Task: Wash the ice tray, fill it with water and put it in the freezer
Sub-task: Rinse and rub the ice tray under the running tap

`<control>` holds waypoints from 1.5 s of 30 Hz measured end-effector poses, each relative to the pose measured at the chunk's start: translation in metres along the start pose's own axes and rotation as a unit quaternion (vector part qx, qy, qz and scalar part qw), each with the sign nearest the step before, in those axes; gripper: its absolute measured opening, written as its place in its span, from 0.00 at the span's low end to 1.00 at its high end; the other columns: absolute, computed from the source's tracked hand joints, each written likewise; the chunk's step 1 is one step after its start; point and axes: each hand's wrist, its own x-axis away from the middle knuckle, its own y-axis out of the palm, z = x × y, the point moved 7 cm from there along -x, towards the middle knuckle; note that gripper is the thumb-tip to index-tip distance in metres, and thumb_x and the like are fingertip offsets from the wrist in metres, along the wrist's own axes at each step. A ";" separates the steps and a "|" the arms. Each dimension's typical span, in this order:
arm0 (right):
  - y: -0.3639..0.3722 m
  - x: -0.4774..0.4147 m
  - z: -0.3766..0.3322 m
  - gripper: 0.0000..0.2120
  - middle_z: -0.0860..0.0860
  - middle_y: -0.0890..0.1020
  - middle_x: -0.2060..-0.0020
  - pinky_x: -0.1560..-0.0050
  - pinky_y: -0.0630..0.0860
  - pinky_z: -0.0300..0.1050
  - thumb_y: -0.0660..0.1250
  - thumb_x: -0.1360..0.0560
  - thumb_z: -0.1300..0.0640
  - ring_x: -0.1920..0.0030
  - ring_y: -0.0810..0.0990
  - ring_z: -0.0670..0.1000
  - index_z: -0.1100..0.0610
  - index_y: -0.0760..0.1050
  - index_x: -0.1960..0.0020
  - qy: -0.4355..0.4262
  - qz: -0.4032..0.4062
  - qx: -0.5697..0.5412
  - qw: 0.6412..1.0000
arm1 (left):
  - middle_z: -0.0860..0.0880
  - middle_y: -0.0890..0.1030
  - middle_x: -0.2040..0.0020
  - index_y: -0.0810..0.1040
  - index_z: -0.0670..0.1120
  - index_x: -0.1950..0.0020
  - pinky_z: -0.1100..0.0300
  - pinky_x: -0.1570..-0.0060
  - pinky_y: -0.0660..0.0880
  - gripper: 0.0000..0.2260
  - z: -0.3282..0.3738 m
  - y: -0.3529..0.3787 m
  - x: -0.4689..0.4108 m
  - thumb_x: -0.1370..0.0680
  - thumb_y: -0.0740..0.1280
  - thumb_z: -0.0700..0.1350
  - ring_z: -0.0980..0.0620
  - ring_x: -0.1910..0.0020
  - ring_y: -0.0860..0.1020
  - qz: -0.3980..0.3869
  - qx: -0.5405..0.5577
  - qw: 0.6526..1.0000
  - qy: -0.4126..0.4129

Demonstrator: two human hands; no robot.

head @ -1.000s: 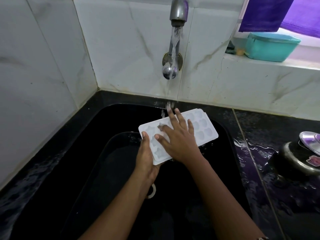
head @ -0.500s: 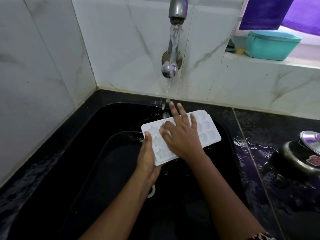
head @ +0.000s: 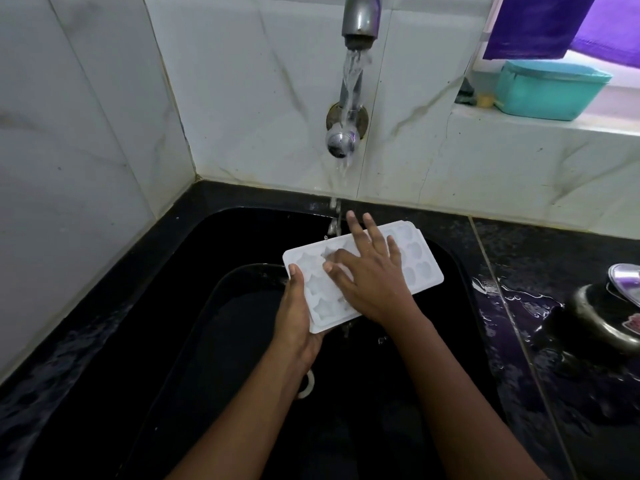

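Two bare forearms, no sleeves, watch or bracelets visible in the head cam view. The slim, wet-looking left hand [head: 294, 320] and broader right hand [head: 374, 282] both w/o gloves or rings; short, unpainted nails on the fingers [head: 355, 225]. Nothing worn from wrists to approx. the elbows.

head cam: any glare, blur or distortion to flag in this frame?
Head view: wide-angle bowing of the tile seams at the edges; blown-out daylight at the window behind the teal container; the black sink is underexposed, its detail lost; specular glints on the wet counter; the ice tray and both hands, left hand and right hand, look slightly soft.
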 end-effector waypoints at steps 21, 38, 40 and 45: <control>0.006 0.018 -0.003 0.28 0.43 0.43 0.24 0.28 0.40 0.57 0.45 0.26 0.35 0.25 0.35 0.44 0.45 0.73 0.38 0.072 0.020 -0.122 0.990 | 0.42 0.82 0.39 0.74 0.45 0.31 0.46 0.44 0.77 0.31 0.001 0.000 0.000 0.25 0.57 0.64 0.42 0.40 0.80 -0.009 -0.020 1.000 0.011; 0.008 0.033 -0.002 0.18 0.50 0.55 0.24 0.30 0.49 0.60 0.52 0.24 0.42 0.24 0.47 0.51 0.47 0.78 0.51 0.033 0.090 -0.008 0.995 | 0.43 0.84 0.43 0.76 0.44 0.35 0.52 0.55 0.82 0.27 0.001 0.004 0.000 0.19 0.52 0.62 0.46 0.48 0.84 -0.016 0.036 0.999 -0.006; 0.002 0.033 -0.002 0.16 0.53 0.60 0.25 0.31 0.54 0.63 0.53 0.24 0.44 0.25 0.53 0.55 0.48 0.77 0.55 0.043 0.128 0.023 0.991 | 0.43 0.83 0.43 0.75 0.44 0.33 0.53 0.57 0.82 0.27 -0.001 0.006 0.001 0.19 0.51 0.62 0.46 0.47 0.84 -0.020 0.027 0.999 -0.004; 0.008 0.032 -0.012 0.16 0.53 0.56 0.24 0.31 0.53 0.62 0.53 0.25 0.45 0.24 0.49 0.53 0.47 0.79 0.52 0.028 0.124 0.028 0.992 | 0.44 0.84 0.44 0.77 0.45 0.37 0.51 0.49 0.80 0.27 0.003 0.007 0.001 0.19 0.49 0.62 0.47 0.48 0.84 -0.034 0.036 0.999 0.004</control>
